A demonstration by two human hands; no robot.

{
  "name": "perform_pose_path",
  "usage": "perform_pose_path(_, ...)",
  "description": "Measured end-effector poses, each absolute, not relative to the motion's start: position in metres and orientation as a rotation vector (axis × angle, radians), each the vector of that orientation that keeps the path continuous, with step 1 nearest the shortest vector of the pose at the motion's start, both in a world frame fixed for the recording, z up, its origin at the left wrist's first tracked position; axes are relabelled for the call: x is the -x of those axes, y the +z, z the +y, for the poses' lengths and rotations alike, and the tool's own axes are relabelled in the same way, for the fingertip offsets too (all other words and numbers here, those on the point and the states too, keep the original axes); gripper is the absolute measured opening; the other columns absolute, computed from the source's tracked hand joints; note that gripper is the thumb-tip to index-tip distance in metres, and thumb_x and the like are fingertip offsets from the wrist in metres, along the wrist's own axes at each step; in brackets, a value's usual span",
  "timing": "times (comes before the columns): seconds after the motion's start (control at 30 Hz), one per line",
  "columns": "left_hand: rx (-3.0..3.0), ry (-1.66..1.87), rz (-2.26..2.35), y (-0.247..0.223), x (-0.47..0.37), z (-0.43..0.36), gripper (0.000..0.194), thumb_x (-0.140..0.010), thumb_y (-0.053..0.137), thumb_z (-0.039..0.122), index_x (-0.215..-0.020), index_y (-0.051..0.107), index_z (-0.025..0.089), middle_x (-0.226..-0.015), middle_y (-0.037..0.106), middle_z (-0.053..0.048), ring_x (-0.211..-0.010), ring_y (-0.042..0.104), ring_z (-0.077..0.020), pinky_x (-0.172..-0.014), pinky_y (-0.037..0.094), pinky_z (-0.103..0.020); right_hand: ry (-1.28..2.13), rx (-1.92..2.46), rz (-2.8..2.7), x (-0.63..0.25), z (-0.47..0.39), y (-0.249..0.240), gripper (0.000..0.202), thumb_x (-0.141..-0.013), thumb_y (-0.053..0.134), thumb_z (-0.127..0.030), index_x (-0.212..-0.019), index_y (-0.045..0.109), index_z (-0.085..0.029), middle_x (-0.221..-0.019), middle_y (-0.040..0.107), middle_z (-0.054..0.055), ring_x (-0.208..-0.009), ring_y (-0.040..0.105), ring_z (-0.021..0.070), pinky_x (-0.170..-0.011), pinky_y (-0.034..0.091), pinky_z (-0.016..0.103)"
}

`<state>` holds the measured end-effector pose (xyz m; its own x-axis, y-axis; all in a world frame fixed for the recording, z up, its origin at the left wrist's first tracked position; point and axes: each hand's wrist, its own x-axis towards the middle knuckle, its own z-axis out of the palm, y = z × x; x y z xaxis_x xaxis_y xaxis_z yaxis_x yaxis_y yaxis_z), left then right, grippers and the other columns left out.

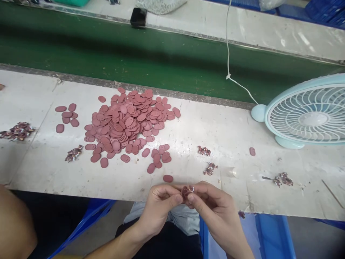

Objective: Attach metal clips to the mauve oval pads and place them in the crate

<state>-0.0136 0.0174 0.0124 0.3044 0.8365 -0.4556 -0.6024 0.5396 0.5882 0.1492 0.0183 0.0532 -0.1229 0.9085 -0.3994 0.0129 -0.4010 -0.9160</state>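
"What is going on at the near edge of the white, scuffed surface?"

"The left hand and the right hand are meeting there, both pinching a small, dark reddish-brown piece with a whitish, orange-tinged part; its finer details are blurring."

"So where is that piece sitting?"

"Between the two hands, held by thumbs and fingertips."

"And around them?"

"One flat, dusty-red oval disc is lying just beyond the left hand. A heap of similar dusty-red discs is spreading farther off, leftward. A pale-blue, round fan is standing well to the right."
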Motion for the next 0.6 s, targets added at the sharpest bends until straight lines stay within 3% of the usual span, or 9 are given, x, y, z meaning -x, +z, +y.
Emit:
perform_pose_path(0.43,-0.353,1.001,0.822,0.006,0.008,0.012,0.009,-0.083,0.078,0.021,-0.074,0.078,0.019,-0.092,0.081,-0.007,-0.085,0.075,-0.0228,-0.085,0.058,-0.039,1.603,1.361,-0.99,-0.149,0.016,0.046,0.016,-0.092,0.072,-0.026,-0.106,0.078,-0.029,-0.097,0.074,0.003,-0.078,0.068,0.0137,-0.07,0.059,0.025)
perform_pose_path(0.53,-0.419,1.021,0.86,-0.001,0.009,0.008,0.003,-0.084,0.077,0.023,-0.082,0.079,0.021,-0.112,0.079,-0.008,-0.096,0.074,-0.0234,-0.079,0.059,-0.033,1.621,1.292,-0.915,-0.149,0.014,0.038,0.015,-0.092,0.073,-0.025,-0.105,0.079,-0.029,-0.1,0.074,0.004,-0.08,0.07,0.0146,-0.071,0.06,0.025)
perform_pose_path(0.6,-0.557,1.014,0.888,-0.004,0.017,0.007,0.011,-0.085,0.077,0.024,-0.095,0.079,0.025,-0.131,0.071,-0.009,-0.1,0.074,-0.0239,-0.075,0.06,-0.032,1.616,1.244,-0.849,-0.156,0.009,0.03,0.015,-0.091,0.074,-0.025,-0.104,0.079,-0.028,-0.097,0.075,0.004,-0.079,0.071,0.0158,-0.07,0.061,0.027)
